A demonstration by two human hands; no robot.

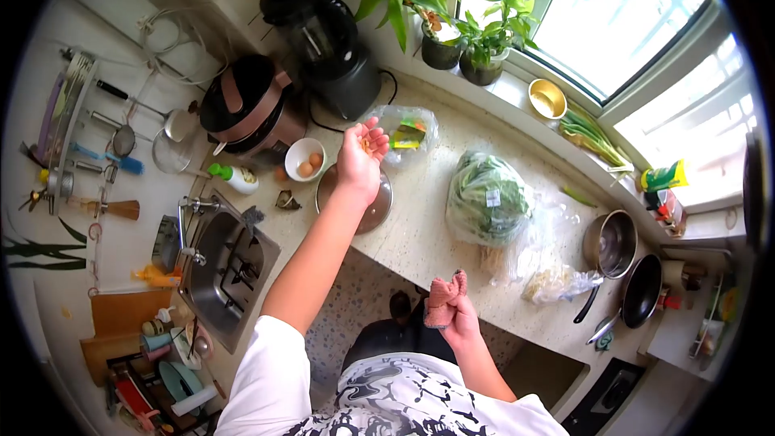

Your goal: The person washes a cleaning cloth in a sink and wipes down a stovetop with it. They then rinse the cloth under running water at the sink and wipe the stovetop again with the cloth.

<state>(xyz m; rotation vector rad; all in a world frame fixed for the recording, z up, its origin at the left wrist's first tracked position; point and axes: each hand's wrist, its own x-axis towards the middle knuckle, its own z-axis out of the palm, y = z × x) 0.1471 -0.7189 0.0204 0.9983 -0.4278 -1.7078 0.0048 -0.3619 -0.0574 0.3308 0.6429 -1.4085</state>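
My left hand (359, 163) reaches over the counter, palm up and fingers curled, cupping small orange pieces (366, 146) too small to name. Below that arm lies a round lid (378, 208) with a metal rim, partly hidden. Close by on the right is a clear plastic bag (428, 123) with a green and yellow packet (408, 136) in it. On the other side stands a white bowl (295, 151) holding brown eggs (307, 165). My right hand (462, 323), in front of my body near the counter edge, grips a folded pinkish-red cloth (441, 302).
A bag of leafy greens (491, 198) and crumpled plastic bags (557, 270) lie on the counter (420, 230). Pans (642, 291) stand at the right. The sink (222, 262), rice cooker (254, 109) and blender (335, 64) are at the left. Potted plants (484, 56) line the windowsill.
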